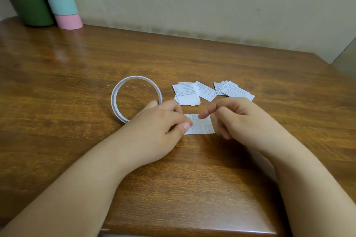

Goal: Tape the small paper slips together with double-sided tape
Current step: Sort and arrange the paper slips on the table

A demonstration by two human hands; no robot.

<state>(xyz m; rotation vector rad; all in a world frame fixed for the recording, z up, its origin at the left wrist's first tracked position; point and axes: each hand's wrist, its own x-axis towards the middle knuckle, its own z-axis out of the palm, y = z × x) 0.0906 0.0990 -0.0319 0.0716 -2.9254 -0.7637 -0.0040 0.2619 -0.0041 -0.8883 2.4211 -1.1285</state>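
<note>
Paper slip (200, 124), flat on table (77, 75) beside tape ring (134, 98): left hand (163, 121) pinned its edge under a curled grip, right hand (237, 115) hovered loose, holding nothing; best kept steady while pressing tape down evenly.

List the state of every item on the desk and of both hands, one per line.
tape roll: flat on the desk, untouched
paper slip: flat, left edge pinched by the left hand
left hand: fingers curled, pinching the slip
right hand: forefinger tip on the slip, other fingers loosely curled
near slip pile: loose, overlapping
far slip pile: fanned out
pastel cylinder: upright
green container: upright
</note>
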